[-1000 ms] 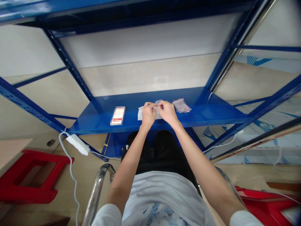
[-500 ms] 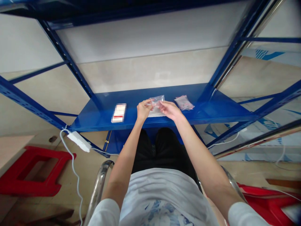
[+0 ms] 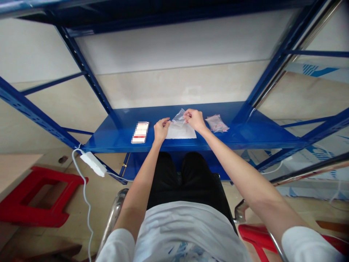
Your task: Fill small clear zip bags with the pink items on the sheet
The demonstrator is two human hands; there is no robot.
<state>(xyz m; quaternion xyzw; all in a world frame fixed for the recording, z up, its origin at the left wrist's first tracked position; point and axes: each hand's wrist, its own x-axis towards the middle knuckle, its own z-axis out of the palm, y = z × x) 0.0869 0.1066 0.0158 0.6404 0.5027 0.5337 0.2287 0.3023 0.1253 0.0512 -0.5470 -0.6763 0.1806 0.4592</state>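
My right hand [image 3: 194,120] pinches the top corner of a clear plastic bag [image 3: 178,118], which rises above a white paper sheet [image 3: 183,132]. My left hand [image 3: 161,130] rests at the sheet's left edge, its fingers curled close to the bag. Whether those fingers hold anything is hidden. All of this lies on a blue metal shelf [image 3: 251,136]. A small bag with pinkish-red contents [image 3: 216,123] lies to the right of my right hand. Left of my left hand lies a flat white-and-red card or box [image 3: 140,132], its label blurred.
Blue steel uprights and braces [image 3: 84,69] frame the shelf. Below its front edge are my black-clad knees. A white power strip [image 3: 93,164] hangs from the left upright with its cable. A red stool [image 3: 40,196] stands at lower left, and a chrome chair frame [image 3: 116,211] lies beside me.
My hands have drawn apart, the left moving left and the right moving up. The clear bag now rises from my right hand, and more of the white sheet shows.
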